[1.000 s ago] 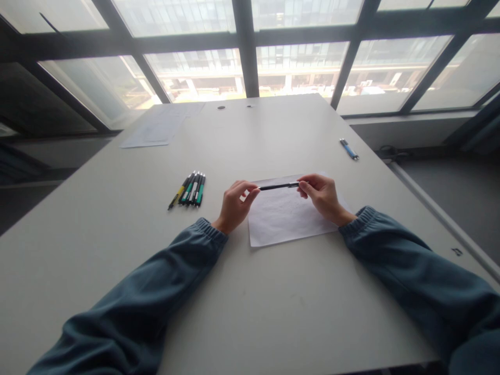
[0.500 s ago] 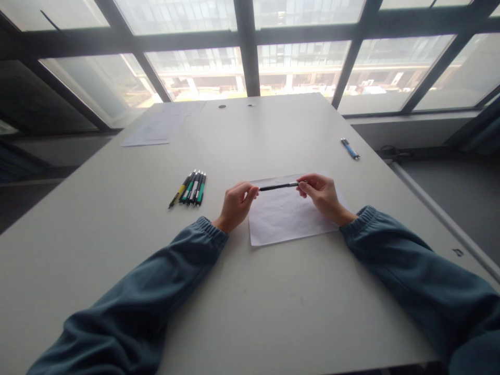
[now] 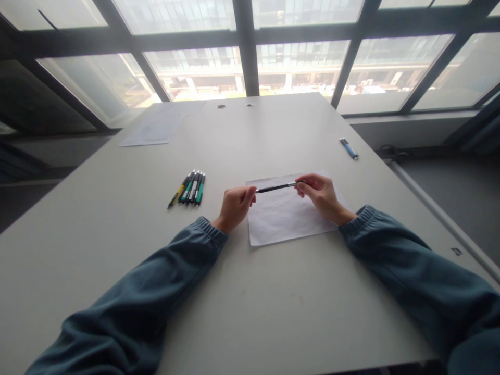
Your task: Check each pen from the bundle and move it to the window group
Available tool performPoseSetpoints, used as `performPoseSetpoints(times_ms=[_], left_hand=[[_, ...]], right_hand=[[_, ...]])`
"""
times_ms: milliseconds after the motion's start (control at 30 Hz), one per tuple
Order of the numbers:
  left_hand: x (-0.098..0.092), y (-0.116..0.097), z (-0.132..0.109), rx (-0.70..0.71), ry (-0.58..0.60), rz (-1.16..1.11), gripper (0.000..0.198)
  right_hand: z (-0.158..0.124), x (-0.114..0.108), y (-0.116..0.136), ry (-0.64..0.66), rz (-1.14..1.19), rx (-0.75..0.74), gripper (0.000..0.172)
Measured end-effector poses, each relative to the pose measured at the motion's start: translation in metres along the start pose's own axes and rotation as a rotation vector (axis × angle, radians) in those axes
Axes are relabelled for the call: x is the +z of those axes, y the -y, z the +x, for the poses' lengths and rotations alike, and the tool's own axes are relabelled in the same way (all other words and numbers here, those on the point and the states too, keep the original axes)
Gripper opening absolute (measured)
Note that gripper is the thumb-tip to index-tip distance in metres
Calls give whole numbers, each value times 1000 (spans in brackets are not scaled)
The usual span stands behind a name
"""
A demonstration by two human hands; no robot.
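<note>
A thin black pen (image 3: pixel 278 187) is held level above a white sheet of paper (image 3: pixel 287 219) on the grey table (image 3: pixel 250 291). My right hand (image 3: pixel 321 195) pinches its right end between the fingertips. My left hand (image 3: pixel 235 206) is curled at the pen's left tip, fingers closed close to that end; whether they grip it I cannot make out. Both arms wear blue-grey sleeves.
Several pens (image 3: pixel 189 189) with yellow, green and white barrels lie side by side to the left. A blue pen (image 3: pixel 349 148) lies near the right table edge. Loose papers (image 3: pixel 154 128) rest at the far left corner. Large windows stand behind the table.
My left hand's fingers have curled in tighter at the pen's left tip. The pen has tilted slightly, its left end lower.
</note>
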State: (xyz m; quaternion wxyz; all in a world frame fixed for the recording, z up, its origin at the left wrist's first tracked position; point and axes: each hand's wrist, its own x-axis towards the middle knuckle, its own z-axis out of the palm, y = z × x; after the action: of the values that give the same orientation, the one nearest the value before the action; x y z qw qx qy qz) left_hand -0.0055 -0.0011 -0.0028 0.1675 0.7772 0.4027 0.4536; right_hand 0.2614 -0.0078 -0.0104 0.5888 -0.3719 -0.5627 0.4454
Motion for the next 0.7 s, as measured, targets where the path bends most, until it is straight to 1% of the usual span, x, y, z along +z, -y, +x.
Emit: performPoseSetpoints(times_ms=[133,267,300,367,433,700], left_hand=[[0,3,1,34,4,-38,61],[-1,1,3,116,-62,-7,36],[-1,0,3,147,-81,8,34],[-2,-2,4,207,-117,41,34],[-1,-3,4,241,-128,73,34],[0,-3,4,264,-111,130,18]], right_hand=[[1,0,-1,-23,2,4,25],[1,0,-1,-64,-9,-4,24],[1,0,-1,-72,-8,-8,23],[1,0,-1,-84,-12,-11,23],[1,-1,0,-91,-25,-9,23],[1,0,-1,-80,-31,-7,24]])
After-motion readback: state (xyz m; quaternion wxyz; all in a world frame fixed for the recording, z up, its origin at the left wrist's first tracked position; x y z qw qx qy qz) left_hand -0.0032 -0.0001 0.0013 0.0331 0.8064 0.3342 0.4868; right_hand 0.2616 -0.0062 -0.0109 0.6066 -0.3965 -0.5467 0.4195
